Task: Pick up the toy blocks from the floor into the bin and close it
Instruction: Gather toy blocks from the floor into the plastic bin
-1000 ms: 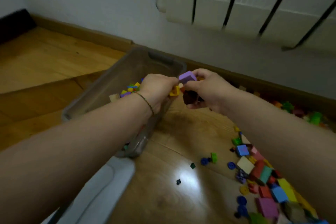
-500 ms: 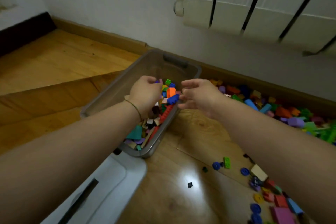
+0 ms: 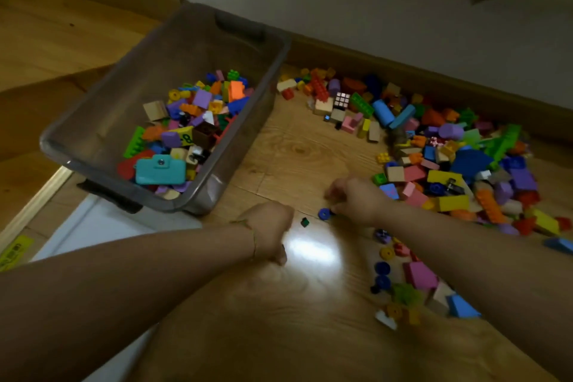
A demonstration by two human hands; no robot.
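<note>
Between left hand [image 3: 269, 231] and right hand [image 3: 356, 199] lie a small blue plastic ring [image 3: 324, 213] and a tiny dark-green block [image 3: 304, 222]. Both hands curl downward; whether either holds anything, I cannot tell. Pinched hastily, such bits may skid away. Beyond the left hand stands the part-filled translucent grey plastic bin [image 3: 198, 49].

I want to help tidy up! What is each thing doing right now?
bin, open, partly filled.
white lid, off, lying beside the bin.
toy blocks, scattered on the floor.
left hand, low, fingers curled, grip unclear.
right hand, beside a blue ring, grip unclear.
</note>
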